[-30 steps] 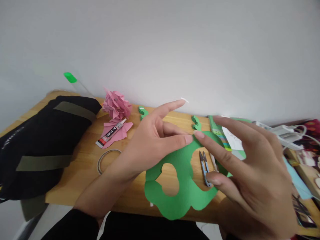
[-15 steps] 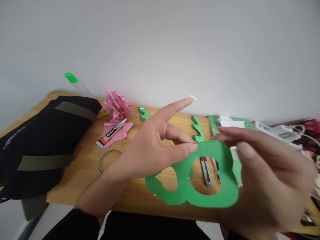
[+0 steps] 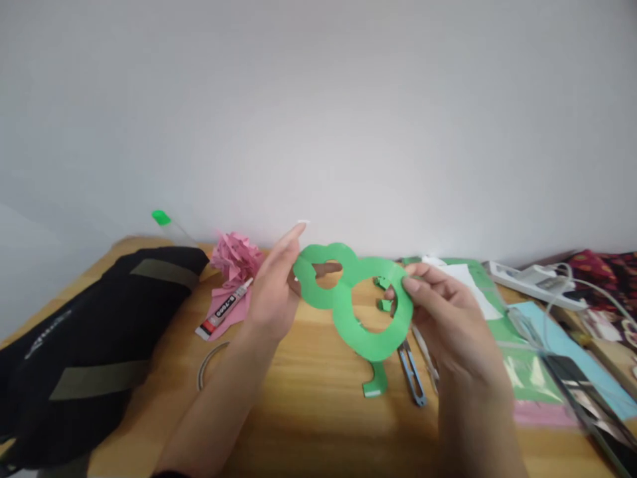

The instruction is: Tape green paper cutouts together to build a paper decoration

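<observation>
Between my two hands, above the table, is a green paper cutout point(image 3: 373, 345) with a wavy outline and two openings. My right hand point(image 3: 442, 312) pinches its right edge between thumb and fingers. At the smaller lobe on the other end is my left hand point(image 3: 273, 292); a finger of it shows through the opening from behind, and its thumb is mostly hidden. A small white strip point(image 3: 303, 222) sits on my raised left fingertip. Below the cutout a curved green paper piece point(image 3: 377, 382) shows over the tabletop.
A black bag point(image 3: 99, 332) lies left, beside a pink paper flower point(image 3: 235, 255), a glue tube point(image 3: 223, 310) and a tape ring point(image 3: 206, 365). Blue-handled thread snips point(image 3: 412, 375) lie near my right hand. Rightward are a power strip point(image 3: 537, 282) and a phone point(image 3: 582, 392).
The cutout has moved up, left and away from me, now turned at another angle. My right hand has closed on its edge. My left hand has shifted left to the smaller lobe.
</observation>
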The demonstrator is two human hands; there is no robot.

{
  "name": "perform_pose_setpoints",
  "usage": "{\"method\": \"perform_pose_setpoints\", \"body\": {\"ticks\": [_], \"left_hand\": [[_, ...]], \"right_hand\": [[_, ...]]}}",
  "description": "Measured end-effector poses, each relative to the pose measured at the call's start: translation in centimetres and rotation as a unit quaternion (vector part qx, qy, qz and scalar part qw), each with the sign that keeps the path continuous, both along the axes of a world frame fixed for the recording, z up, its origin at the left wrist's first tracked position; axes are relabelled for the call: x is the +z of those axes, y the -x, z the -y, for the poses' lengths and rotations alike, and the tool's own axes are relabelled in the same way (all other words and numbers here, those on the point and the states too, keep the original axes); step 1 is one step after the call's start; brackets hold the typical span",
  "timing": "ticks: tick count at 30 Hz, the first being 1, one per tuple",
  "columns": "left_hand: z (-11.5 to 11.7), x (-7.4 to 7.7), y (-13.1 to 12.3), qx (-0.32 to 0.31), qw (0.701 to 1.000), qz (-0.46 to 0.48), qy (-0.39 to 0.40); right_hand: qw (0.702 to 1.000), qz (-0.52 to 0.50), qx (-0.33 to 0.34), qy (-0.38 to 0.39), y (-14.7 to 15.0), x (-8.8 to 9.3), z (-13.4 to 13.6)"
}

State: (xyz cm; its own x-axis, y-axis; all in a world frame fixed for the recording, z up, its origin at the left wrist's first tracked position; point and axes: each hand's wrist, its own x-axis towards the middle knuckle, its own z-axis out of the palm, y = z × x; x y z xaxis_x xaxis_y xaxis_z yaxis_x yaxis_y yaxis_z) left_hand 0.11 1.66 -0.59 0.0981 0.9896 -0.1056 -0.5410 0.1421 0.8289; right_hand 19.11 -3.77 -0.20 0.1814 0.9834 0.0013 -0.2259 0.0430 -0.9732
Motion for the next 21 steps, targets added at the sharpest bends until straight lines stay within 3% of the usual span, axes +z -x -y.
{"method": "perform_pose_setpoints", "body": {"ticks": [3, 7, 10, 21], "left_hand": [[-0.1, 0.3, -0.4, -0.012, 0.995, 0.101, 0.021], [0.8, 0.6, -0.6, -0.036, 0.988, 0.147, -0.023], [1.4, 0.2, -0.8, -0.054, 0.989, 0.120, -0.062], [1.7, -1.2, -1.4, -0.003, 0.989, 0.026, -0.143]], "right_hand": [[0.997, -0.069, 0.018, 0.021, 0.7, -0.2, -0.4], [0.993, -0.118, 0.023, 0.018, 1.7, -0.4, -0.1], [0.990, -0.137, 0.017, 0.011, 2.7, -0.5, 0.2], [0.994, -0.111, 0.021, 0.012, 4.8, -1.3, 0.9]]}}
